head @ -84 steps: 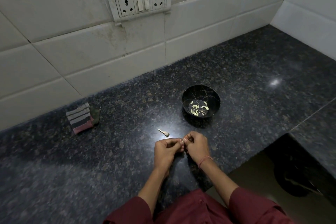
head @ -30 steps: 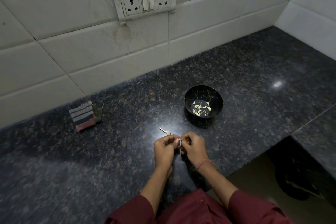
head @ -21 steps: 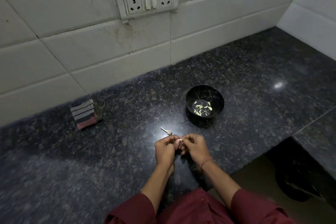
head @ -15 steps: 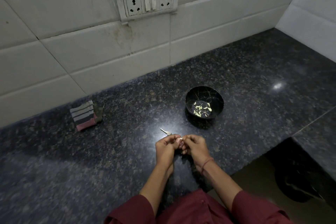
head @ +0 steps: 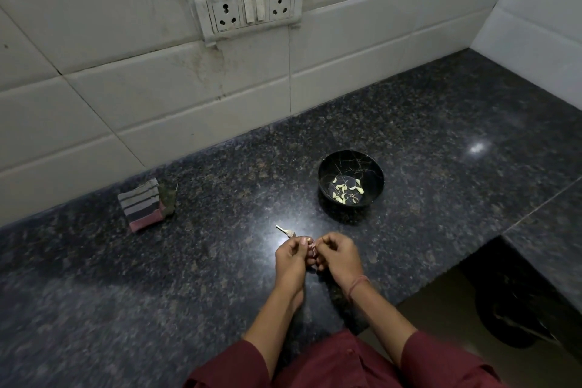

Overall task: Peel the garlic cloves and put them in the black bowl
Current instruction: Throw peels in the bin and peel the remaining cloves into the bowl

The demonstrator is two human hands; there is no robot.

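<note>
Pinching a garlic clove in curled fingers of left hand and right hand, lower centre, over granite countertop beneath white-tiled wall.

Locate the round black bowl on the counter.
In the head view, the round black bowl sits on the dark speckled stone counter, right of centre, beyond the right hand, which pinches a small garlic clove with the left hand.

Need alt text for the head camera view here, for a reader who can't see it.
A person's left hand and right hand pinch a garlic clove between them over a dark counter. Beyond them a black bowl holds peeled cloves; a garlic scrap lies by the left hand and a striped cloth farther left, near the tiled wall.
</note>
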